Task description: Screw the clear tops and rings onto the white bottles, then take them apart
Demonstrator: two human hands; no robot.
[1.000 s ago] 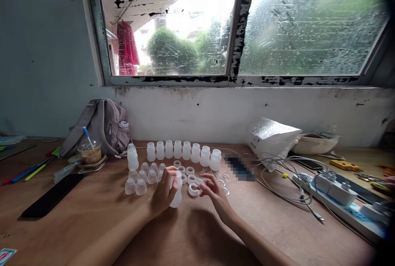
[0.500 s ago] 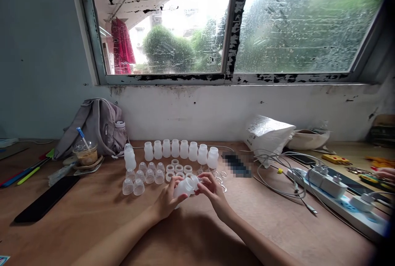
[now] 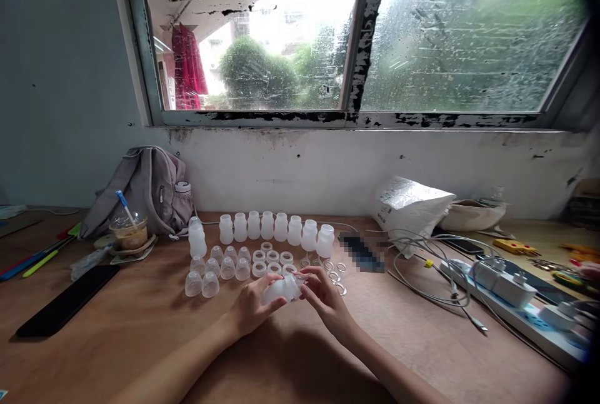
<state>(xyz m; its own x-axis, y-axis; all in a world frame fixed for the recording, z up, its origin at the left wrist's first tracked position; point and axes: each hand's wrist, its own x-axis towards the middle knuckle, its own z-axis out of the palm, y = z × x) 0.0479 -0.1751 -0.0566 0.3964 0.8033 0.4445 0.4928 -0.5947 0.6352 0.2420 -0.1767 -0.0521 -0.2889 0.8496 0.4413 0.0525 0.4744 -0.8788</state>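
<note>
A frosted baby bottle (image 3: 275, 292) lies tilted in my left hand (image 3: 257, 301), its mouth facing right. The fingers and thumb wrap around its body. My right hand (image 3: 324, 296) is closed at the bottle's neck, pinching a small clear piece against the mouth; its exact shape is mostly hidden by the fingers. Just beyond my hands lie several white collar rings (image 3: 272, 256) and, to their right, several thin clear ring-shaped pieces (image 3: 334, 276). Clear dome caps (image 3: 210, 284) stand in a group to the left.
Behind stands a row of open frosted bottles (image 3: 267, 225), with one capped bottle (image 3: 197, 240) at its left end. Left are a black phone-like slab (image 3: 68, 304), a drink cup (image 3: 130, 235) and a backpack (image 3: 150, 194). Right are cables (image 3: 422, 285) and a power strip (image 3: 529, 316).
The bottle has tipped closer to level in my left hand, its mouth still toward my right fingers. The view has shifted slightly.
</note>
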